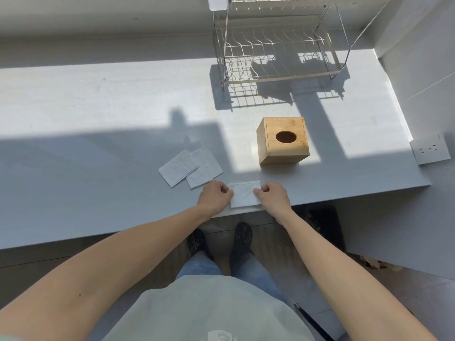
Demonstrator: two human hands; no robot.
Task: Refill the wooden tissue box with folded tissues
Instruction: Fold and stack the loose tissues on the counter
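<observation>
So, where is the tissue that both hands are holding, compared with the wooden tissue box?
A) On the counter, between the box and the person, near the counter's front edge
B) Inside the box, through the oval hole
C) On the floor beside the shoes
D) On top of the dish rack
A: the tissue lies flat on the counter near its front edge, pinched by the left hand and right hand, with the wooden tissue box farther back.

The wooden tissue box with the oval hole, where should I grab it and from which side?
Grip the light wooden cube-shaped tissue box across its two flat side walls, coming down from above; it stands upright and free on the grey counter.
</observation>
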